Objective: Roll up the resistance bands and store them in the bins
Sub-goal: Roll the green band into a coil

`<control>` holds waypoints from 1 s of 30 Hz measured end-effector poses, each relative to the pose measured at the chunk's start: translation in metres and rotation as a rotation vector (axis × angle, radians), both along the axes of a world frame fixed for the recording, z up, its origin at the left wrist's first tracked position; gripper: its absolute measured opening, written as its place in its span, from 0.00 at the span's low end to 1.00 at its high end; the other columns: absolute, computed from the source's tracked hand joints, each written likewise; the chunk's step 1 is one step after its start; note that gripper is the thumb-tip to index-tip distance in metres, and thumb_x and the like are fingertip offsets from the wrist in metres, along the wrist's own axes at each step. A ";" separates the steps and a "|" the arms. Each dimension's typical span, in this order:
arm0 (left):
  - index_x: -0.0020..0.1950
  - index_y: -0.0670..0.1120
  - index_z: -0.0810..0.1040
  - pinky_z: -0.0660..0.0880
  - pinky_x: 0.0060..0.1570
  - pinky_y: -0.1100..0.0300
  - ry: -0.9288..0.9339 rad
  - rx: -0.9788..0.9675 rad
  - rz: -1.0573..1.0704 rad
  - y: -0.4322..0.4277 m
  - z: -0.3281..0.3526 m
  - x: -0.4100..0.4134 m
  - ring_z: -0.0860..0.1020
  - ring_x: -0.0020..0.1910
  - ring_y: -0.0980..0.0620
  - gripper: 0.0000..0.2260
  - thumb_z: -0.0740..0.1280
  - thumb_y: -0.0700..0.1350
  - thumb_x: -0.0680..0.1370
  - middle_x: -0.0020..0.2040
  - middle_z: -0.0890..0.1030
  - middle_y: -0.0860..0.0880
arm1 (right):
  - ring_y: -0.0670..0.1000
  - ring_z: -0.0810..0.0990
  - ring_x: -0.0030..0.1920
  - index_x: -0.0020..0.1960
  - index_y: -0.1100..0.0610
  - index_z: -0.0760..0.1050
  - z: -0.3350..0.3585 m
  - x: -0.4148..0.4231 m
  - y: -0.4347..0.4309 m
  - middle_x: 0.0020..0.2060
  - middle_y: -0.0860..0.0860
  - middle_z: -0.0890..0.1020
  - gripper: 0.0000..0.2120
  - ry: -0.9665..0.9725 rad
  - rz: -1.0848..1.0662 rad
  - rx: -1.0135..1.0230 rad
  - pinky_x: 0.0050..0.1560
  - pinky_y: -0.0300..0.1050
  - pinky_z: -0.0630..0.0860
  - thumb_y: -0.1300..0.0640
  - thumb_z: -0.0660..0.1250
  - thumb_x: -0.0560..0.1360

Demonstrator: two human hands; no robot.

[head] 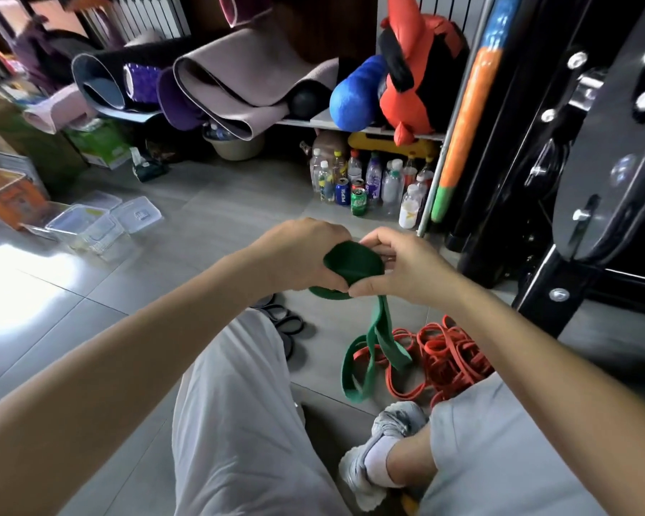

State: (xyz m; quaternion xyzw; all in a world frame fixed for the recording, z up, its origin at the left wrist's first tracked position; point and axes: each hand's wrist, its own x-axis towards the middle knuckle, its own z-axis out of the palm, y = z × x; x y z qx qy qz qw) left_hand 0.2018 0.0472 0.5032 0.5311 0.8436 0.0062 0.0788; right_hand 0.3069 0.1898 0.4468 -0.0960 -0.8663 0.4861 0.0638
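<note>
— Grey tiled floor (220, 202), a cluttered gym corner. Where's the band?

— Up above my knees. The green band (352, 268) is partly rolled, and I see the coil's flat face turned toward me. Its loose tail hangs almost straight down from the coil, long axis near vertical. The end loop lies on the floor, touching the red bands (444, 351).

— And the hands?

— My left grip (298, 255) is wrapped over the coil's left and far side. My right grip (406, 266) pinches the right edge, thumb and fingers curled on it.

— Around it?

— The clear bins (86, 225) sit well apart at far left. Some black bands (287, 322) lie just past my left knee. Bottles (369, 180) stand under a shelf of rolled mats (239, 80), and a black rack (574, 180) fills the right.
</note>
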 end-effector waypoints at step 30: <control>0.62 0.50 0.73 0.70 0.45 0.60 -0.153 0.181 0.091 -0.013 -0.011 -0.004 0.75 0.51 0.51 0.27 0.77 0.49 0.66 0.53 0.77 0.53 | 0.48 0.81 0.53 0.54 0.47 0.70 -0.011 -0.007 -0.006 0.49 0.47 0.81 0.31 0.052 0.022 -0.306 0.57 0.45 0.77 0.55 0.81 0.55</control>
